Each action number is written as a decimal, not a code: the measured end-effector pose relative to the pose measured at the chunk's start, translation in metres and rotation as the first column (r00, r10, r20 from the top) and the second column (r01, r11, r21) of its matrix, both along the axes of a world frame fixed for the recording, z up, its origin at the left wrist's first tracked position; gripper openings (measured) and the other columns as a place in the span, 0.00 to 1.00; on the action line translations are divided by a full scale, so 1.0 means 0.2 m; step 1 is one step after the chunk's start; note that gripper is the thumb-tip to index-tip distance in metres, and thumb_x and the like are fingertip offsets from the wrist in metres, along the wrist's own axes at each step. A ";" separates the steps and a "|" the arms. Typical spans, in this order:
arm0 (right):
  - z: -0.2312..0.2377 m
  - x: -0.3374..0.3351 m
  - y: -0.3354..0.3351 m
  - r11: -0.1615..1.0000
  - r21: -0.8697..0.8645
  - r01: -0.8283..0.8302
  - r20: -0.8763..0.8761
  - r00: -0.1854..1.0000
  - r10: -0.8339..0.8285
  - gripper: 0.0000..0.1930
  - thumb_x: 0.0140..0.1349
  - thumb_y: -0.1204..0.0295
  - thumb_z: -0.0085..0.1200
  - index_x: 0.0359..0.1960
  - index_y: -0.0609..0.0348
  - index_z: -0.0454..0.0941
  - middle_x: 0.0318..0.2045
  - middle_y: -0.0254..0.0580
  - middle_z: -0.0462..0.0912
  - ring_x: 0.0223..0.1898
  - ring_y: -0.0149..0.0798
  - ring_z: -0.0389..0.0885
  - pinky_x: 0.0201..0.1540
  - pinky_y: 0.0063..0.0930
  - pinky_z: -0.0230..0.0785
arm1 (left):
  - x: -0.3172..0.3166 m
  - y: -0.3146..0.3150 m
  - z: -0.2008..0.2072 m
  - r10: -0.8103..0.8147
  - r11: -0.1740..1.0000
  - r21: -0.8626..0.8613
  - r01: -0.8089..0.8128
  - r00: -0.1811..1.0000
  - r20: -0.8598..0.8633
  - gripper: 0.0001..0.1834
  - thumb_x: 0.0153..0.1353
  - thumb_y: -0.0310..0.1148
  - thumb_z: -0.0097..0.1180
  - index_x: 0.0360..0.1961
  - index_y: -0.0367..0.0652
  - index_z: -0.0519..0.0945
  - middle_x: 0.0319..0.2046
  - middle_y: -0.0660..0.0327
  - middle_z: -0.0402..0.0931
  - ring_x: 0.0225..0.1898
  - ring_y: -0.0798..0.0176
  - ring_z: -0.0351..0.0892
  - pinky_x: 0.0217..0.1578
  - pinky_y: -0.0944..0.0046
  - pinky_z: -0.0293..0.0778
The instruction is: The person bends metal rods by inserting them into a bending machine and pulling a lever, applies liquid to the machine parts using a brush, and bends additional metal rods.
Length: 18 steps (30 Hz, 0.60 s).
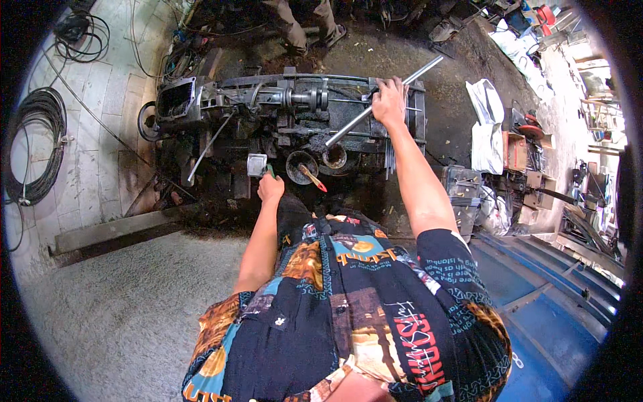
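Gripping steel rod (382, 100) (inside right fingers (392, 90))

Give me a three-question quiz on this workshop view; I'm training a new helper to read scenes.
1. True or false: the right hand is closed around the long metal rod.
2. What does the left hand hold? A) a small metal can on a green handle B) a hammer C) nothing
3. Fill in: the red-handled brush rests in a round ____ on the greasy machine frame.

Key
1. True
2. A
3. Pot
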State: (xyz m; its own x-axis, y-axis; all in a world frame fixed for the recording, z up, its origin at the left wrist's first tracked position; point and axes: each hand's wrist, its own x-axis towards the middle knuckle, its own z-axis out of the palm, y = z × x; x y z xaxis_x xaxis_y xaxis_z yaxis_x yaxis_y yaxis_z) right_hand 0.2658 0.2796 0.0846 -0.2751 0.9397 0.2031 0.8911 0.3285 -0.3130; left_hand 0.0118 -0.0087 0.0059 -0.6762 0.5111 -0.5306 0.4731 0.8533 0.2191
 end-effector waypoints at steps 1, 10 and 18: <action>0.00 -0.01 0.01 1.000 -0.005 0.001 0.000 1.000 -0.001 0.22 0.58 0.67 0.48 0.55 0.54 0.77 0.56 0.42 0.73 0.67 0.49 0.57 0.72 0.53 0.42 | -0.01 0.00 -0.01 0.003 1.000 0.005 -0.003 1.000 -0.001 0.21 0.62 0.40 0.53 0.54 0.43 0.76 0.45 0.45 0.80 0.50 0.42 0.78 0.50 0.44 0.73; 0.01 -0.07 0.00 0.999 -0.033 -0.008 0.024 1.000 0.009 0.22 0.58 0.65 0.49 0.55 0.53 0.76 0.56 0.44 0.73 0.67 0.47 0.58 0.73 0.51 0.39 | -0.05 -0.01 -0.04 0.063 0.998 -0.013 -0.063 0.998 0.002 0.22 0.63 0.39 0.51 0.58 0.46 0.73 0.49 0.48 0.78 0.53 0.46 0.77 0.52 0.47 0.72; -0.03 -0.06 0.02 0.999 -0.036 -0.036 -0.010 0.999 0.035 0.22 0.57 0.66 0.51 0.55 0.54 0.76 0.55 0.44 0.74 0.66 0.48 0.59 0.72 0.53 0.38 | -0.05 -0.01 -0.07 0.049 0.999 0.007 -0.049 0.998 -0.027 0.22 0.64 0.38 0.51 0.58 0.45 0.73 0.50 0.49 0.78 0.52 0.45 0.77 0.53 0.47 0.72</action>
State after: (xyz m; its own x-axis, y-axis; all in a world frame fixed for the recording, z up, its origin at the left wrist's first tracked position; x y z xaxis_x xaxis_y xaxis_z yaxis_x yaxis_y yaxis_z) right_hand 0.2534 0.2831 0.0789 -0.3069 0.9361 0.1721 0.8761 0.3485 -0.3332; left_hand 0.0022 -0.0117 -0.0090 -0.7146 0.4798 -0.5091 0.4362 0.8745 0.2120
